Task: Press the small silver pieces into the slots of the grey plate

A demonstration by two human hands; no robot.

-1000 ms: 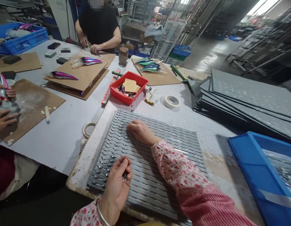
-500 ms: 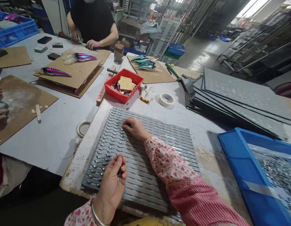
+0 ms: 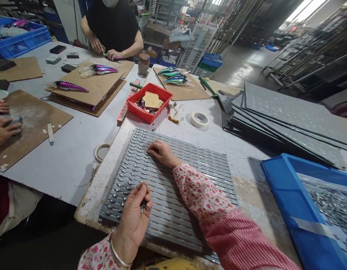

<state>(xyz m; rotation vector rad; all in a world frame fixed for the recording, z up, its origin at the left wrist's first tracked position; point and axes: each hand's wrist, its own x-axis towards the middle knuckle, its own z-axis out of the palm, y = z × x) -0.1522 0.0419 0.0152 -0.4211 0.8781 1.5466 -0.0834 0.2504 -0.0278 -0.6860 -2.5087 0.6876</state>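
Pieces of small, dark metal point(image 3: 333, 208) lie heaped over pale sheeting in the blue bin point(image 3: 288, 202) to your right in the head view. Beyond your grooved grey board point(image 3: 173, 219), the red tray point(image 3: 139, 113) holds a yellow block point(image 3: 152, 100) on top of mixed small items. The blue crate point(image 3: 30, 43) at the upper left carries clear wrapping and something pinkish-purple. The board lies in front of you on the surface point(image 3: 66, 165), rows of shiny drop-shaped pieces point(image 3: 113, 202) set along its left side. Your left hand point(image 3: 135, 213) is above its near-left part, thumb and fingers pinched close around a few small metal bits point(image 3: 144, 205). Your right hand point(image 3: 160, 152) reaches across to the board's far part, fingers bent and narrow, their tips down by a row; you cannot tell from here whether they grip a piece. Faint marks on the yellow block are too small to read. The right hand and sleeve point(image 3: 204, 195) cover part of the rows, and the blue bin runs off the right edge. At the far left, a co-worker's hands point(image 3: 5, 129) are partly cut off, and the grey thing point(image 3: 16, 120) under one is hard to make out.
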